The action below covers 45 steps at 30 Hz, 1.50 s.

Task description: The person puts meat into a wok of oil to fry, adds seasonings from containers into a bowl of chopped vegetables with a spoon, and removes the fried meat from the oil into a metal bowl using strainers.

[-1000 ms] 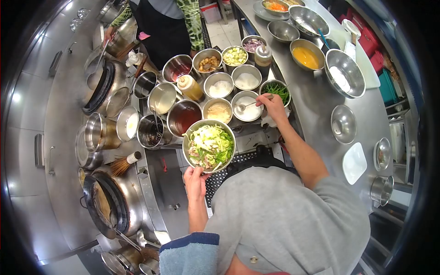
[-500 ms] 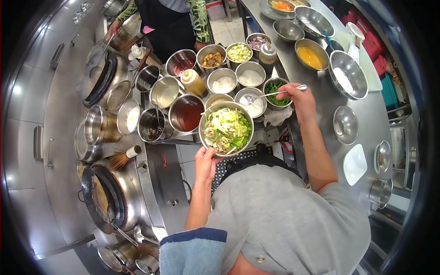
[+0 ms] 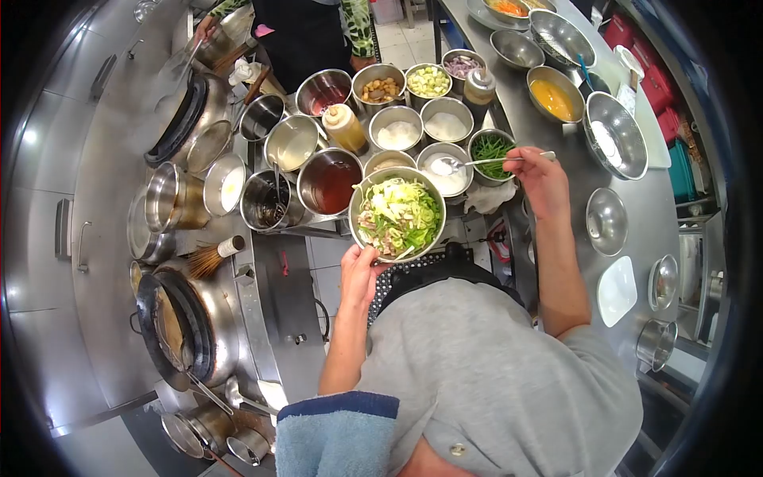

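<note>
My left hand grips the near rim of a metal bowl. Sliced pale green vegetables, leafy greens and bits of meat fill that bowl. Between the fingers of my right hand is the handle of a metal spoon. The spoon's head is over a container of white powder, and its bowl end looks loaded with white. Just under my right fingers stands a container of chopped green herbs. Behind my left hand's bowl, a dark red sauce sits in a pot.
Several metal containers and a squeeze bottle crowd the middle station. Two woks and a bamboo brush are on the left. Steel bowls and a white dish rest on the right counter. A co-worker in a dark apron stands at the far end.
The spoon has shifted a little within the white powder container, and my right hand has moved slightly right and down. The bowl stays in my left hand. The whole view has shifted slightly.
</note>
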Tool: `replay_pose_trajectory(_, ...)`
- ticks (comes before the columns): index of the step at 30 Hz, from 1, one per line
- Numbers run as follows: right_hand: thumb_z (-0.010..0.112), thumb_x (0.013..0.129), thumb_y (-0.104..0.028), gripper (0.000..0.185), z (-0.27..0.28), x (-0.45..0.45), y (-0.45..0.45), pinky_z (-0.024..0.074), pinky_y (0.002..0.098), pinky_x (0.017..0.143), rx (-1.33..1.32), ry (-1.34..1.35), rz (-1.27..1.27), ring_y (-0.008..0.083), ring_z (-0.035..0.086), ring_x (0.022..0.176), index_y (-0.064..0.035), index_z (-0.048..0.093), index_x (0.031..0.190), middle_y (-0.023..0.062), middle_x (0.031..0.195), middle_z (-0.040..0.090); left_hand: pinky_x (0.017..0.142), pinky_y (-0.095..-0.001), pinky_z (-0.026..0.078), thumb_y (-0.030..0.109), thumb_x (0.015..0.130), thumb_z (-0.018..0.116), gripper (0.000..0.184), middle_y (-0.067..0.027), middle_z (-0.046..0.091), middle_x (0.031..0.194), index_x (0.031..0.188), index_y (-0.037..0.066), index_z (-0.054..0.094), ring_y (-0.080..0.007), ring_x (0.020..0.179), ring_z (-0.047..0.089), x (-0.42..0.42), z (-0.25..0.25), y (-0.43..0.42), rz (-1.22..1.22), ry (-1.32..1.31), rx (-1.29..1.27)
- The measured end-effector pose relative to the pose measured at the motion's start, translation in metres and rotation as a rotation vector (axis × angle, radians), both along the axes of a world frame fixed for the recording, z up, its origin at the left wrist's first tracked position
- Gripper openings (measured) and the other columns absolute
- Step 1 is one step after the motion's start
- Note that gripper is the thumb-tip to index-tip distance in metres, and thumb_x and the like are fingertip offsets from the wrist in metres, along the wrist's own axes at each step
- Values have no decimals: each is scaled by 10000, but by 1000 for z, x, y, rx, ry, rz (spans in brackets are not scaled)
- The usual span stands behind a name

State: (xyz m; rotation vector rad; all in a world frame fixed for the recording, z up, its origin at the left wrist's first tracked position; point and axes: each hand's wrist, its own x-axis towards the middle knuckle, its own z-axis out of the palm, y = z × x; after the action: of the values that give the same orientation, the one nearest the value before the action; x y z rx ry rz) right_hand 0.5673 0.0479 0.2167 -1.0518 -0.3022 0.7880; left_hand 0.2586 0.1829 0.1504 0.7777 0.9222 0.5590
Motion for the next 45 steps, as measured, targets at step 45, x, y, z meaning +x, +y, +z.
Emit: replay_pose_trajectory(45, 526, 766, -220, 274, -102, 70, 117, 472, 276, 665, -482, -570, -261, 181, 633, 659, 13, 668, 772, 104, 684, 669, 678, -354, 555, 15, 769, 503, 162, -129, 597, 887, 919, -43, 518, -195, 770, 605, -23, 13, -3, 126, 4, -13)
